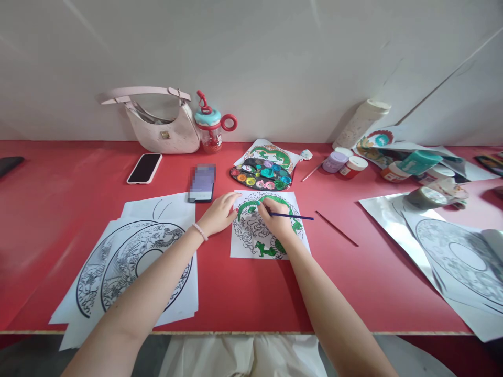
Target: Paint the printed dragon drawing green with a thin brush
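A white sheet (240,246) with a round dragon drawing, partly painted green, lies on the red table (251,293) in front of me. My right hand (277,221) rests on the drawing, fingers pinched round a thin blue paintbrush (298,216) whose handle points right. My left hand (218,213) lies on the sheet's left edge, fingers stretched flat, a bead bracelet on its wrist. A black palette (261,177) with several colour wells sits just beyond the sheet.
Line-drawing sheets (129,262) lie at left, more (456,251) at right. Two phones (144,168) (201,183), a pink handbag (165,128) and a drink bottle (210,131) stand behind. Paint jars (346,162), a second brush (336,228) and a white bottle (361,123) sit right.
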`<control>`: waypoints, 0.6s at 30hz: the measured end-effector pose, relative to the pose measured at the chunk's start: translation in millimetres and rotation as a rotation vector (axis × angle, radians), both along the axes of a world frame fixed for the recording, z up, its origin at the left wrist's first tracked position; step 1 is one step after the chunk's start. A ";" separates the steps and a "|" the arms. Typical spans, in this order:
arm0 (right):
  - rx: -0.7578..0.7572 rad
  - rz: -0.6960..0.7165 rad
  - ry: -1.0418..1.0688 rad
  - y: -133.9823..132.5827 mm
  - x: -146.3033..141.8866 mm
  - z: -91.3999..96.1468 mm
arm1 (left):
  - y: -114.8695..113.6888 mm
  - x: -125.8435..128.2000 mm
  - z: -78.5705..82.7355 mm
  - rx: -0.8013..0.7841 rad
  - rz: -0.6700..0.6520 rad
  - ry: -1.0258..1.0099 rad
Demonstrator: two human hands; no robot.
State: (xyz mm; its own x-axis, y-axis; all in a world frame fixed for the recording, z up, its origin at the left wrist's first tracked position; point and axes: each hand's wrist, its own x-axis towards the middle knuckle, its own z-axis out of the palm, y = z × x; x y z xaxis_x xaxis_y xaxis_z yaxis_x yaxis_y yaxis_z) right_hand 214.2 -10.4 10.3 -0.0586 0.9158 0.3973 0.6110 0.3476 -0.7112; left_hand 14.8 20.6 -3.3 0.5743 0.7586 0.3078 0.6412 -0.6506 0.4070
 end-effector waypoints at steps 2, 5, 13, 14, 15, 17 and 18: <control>0.003 0.000 0.000 0.1 0.0 -0.4 | -0.2 -0.1 -0.1 0.005 0.000 -0.001; 0.003 0.011 -0.003 0.5 -0.2 -1.1 | -0.8 -0.1 0.0 0.007 -0.002 -0.003; 0.011 0.015 -0.001 0.0 0.4 -0.8 | -0.1 0.3 -0.4 -0.012 0.008 0.015; 0.010 0.018 -0.002 -0.1 0.5 -1.0 | 0.1 0.2 -0.8 -0.011 0.007 0.014; 0.010 0.018 -0.003 -0.2 0.6 -1.2 | 0.2 0.1 -1.2 -0.010 0.007 0.013; 0.012 0.015 -0.004 -0.1 0.6 -1.5 | 0.2 -0.2 -1.9 -0.009 0.007 0.010; 0.012 0.014 -0.004 -0.1 0.5 -1.6 | 0.1 -0.3 -2.0 -0.009 0.006 0.008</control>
